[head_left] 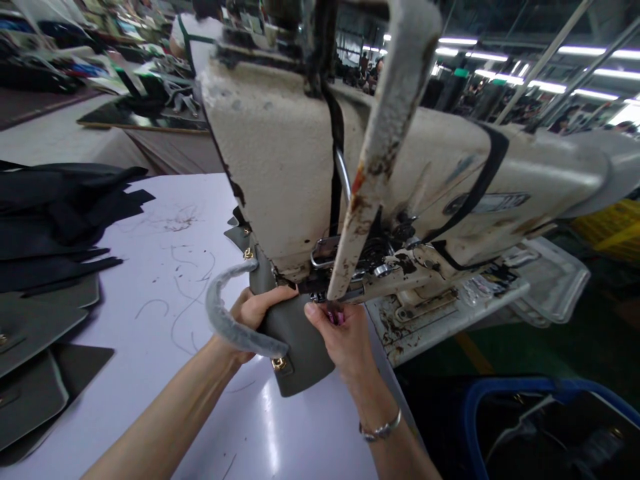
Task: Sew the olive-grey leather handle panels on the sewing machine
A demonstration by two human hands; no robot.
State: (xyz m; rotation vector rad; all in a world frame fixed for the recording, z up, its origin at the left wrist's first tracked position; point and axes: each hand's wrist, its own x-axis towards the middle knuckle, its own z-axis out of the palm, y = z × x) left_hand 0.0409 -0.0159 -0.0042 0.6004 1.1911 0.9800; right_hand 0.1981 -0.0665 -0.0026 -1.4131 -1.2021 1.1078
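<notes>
A dark grey-green bag panel (pixel 303 343) lies under the sewing head of a worn, cream-coloured sewing machine (pixel 280 147). Its curved handle (pixel 219 313), wrapped in clear film, is joined to the panel by gold-coloured metal fittings (pixel 279 363). My left hand (pixel 250 316) reaches through the handle loop and grips the panel, thumb on top near the presser foot. Closed at the panel's right edge is my right hand (pixel 346 337), its thumb beside the presser foot. Something small and pink (pixel 337 318) shows among its fingers, too covered to name. The needle tip is hidden.
Stacked bag panels (pixel 40 373) and black strips (pixel 55 213) lie at the left of the white table (pixel 165 400). Loose threads (pixel 183 287) are scattered there. A blue-rimmed bin (pixel 473 420) stands low right. A person (pixel 200 37) is beyond the machine.
</notes>
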